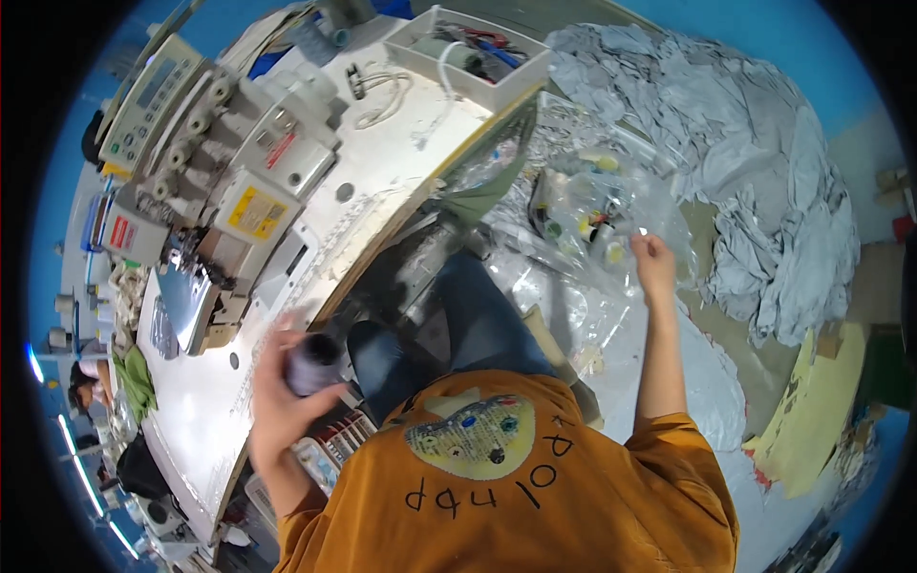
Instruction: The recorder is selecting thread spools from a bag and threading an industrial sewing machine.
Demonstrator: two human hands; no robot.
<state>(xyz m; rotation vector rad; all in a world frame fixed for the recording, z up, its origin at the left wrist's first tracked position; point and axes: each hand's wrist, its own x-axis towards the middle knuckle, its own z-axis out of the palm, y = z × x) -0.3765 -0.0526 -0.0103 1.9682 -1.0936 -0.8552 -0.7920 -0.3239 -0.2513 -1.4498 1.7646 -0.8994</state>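
Note:
My left hand is closed around a dark grey thread cone, held near the front edge of the white sewing table. Out to my right, my right hand pinches the edge of a clear plastic bag that holds several thread spools with yellow and green ends. An overlock sewing machine stands on the table to the left of the cone. My orange shirt and blue jeans fill the lower middle of the view.
A big heap of grey fabric lies at the right. A white tray with tools sits at the table's far end. More clear plastic bags lie by my right leg. A control panel stands behind the machine.

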